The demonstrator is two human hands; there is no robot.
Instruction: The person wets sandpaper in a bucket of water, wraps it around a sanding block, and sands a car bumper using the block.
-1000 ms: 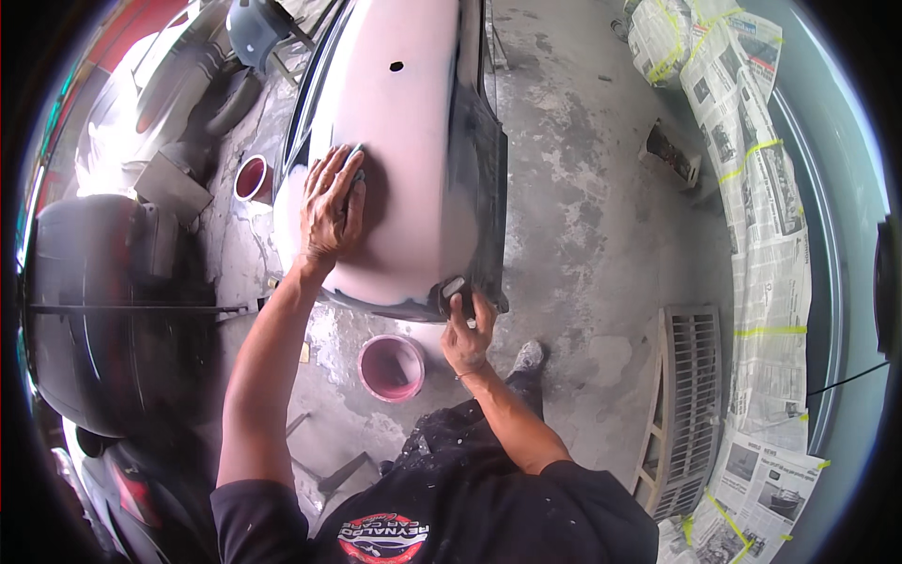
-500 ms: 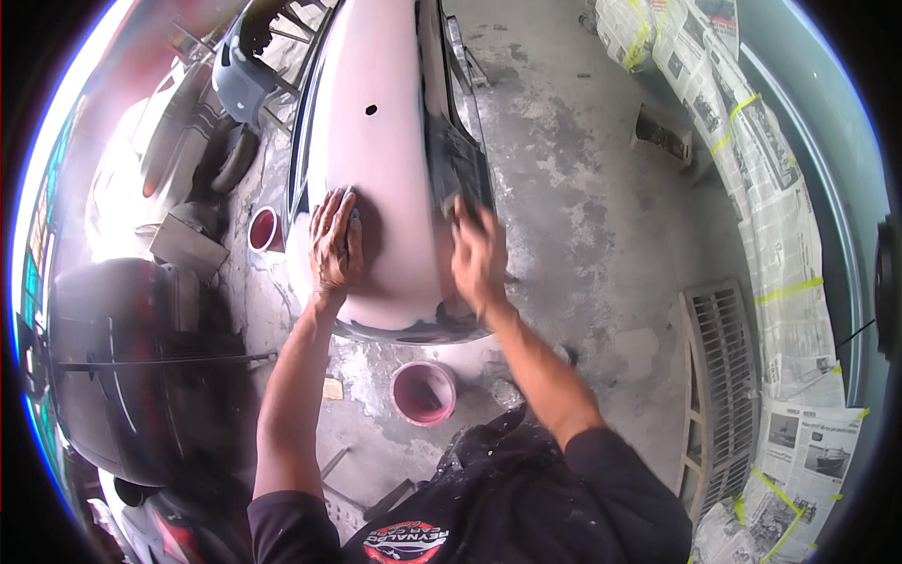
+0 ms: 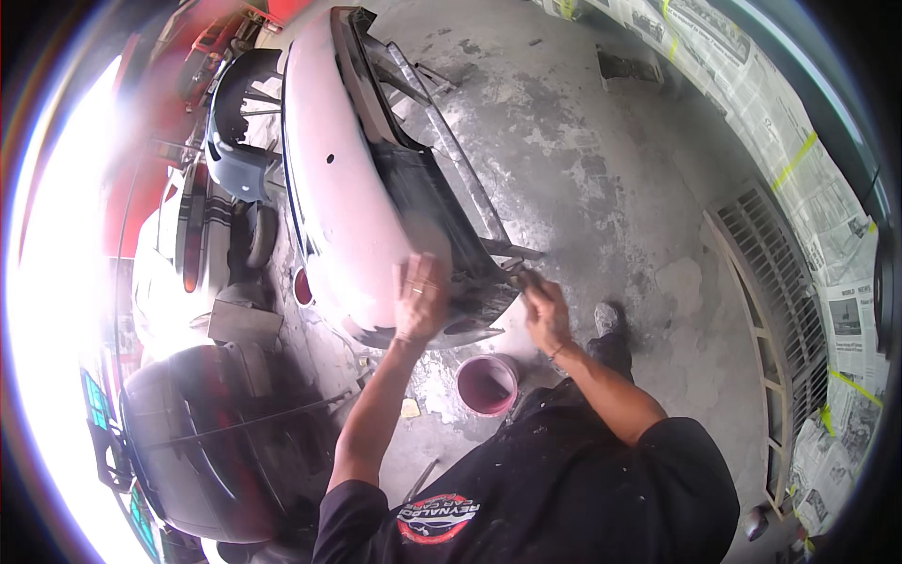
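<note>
A long car bumper (image 3: pixel 348 221), mostly pale pink with dark patches along its right side, stretches away from me on a metal stand (image 3: pixel 456 150). My left hand (image 3: pixel 421 299) lies on the near pink end, palm down with fingers stretched out, slightly blurred; a ring shows on one finger. At the bumper's near right corner, my right hand (image 3: pixel 547 315) has its fingers curled around something small and dark. Blur hides what that is, and I cannot tell whether it touches the edge.
A pink bucket (image 3: pixel 488 385) stands below the bumper's near end, and a second bucket (image 3: pixel 303 288) sits left of it. Dark bumpers (image 3: pixel 216 432) crowd the left. At right, a slatted frame (image 3: pixel 770 291) leans by a newspaper-covered car (image 3: pixel 799 169).
My view has shifted, so the bumper now slants and its stand shows more. My right hand has moved from the bumper's dark upper side to its near right corner. The left hand is nearer the right side.
</note>
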